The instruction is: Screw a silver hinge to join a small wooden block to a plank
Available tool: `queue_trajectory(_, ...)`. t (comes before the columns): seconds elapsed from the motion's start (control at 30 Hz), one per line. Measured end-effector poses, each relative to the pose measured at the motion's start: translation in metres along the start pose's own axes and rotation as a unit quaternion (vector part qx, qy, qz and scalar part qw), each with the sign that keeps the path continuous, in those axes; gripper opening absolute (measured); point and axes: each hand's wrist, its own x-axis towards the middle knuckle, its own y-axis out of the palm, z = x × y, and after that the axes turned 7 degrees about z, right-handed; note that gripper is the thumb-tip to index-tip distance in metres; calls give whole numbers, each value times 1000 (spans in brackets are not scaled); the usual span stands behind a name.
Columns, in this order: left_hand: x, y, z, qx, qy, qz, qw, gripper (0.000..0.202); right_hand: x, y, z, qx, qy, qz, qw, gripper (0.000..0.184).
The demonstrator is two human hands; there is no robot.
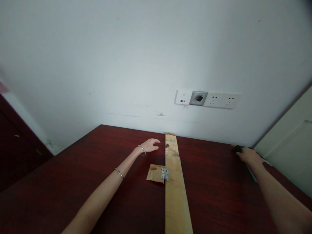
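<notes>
Wall and tabletop: a plain white wall (134, 48), fitted with a row of socket plates (218, 100), is met by a glossy dark-red wooden tabletop (73, 156).
Plank: a long, pale-yellow wooden plank (175, 191), stained and scuffed near its far end, is laid across the tabletop toward the wall.
Small board and hinge: a short, pale, rough-edged wooden board (154, 174) is set just left of the plank; a silver metal hinge (165, 174) is placed across the two. Whether it is screwed down cannot be told.
Left hand: nothing is held by the left hand (150, 145); its fingers are loosely bent, the thumb parted, just beside the plank.
Right hand: a small black-and-yellow object (237, 148) is met by the fingers of the right hand (249, 156) near the far right corner; whether it is gripped or only touched cannot be told.
Risks: if the hinge is unfastened, it could be shifted by a sleeve or wrist brushing the small board; the black-and-yellow object could be pushed off the edge by a careless grasp.
</notes>
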Motion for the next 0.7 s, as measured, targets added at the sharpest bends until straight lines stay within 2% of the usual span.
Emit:
queue_trajectory(0.2, -20, -3, -18, 19, 54, 70, 996, 52, -16, -17, 21, 28, -61, -21, 998, 21)
queue_trajectory(0.37, -35, 0, -38, 50, 95, 128, 986, 49, -49, -38, 54, 124, -128, -56, 982, 31)
queue_trajectory(0.5, -39, 5, -43, 54, 103, 143, 983, 50, -91, -46, 84, 244, -168, -68, 953, 46)
queue_trajectory(0.7, -35, 6, -36, 32, 64, 145, 987, 47, -171, -45, 127, 389, -263, -44, 882, 54)
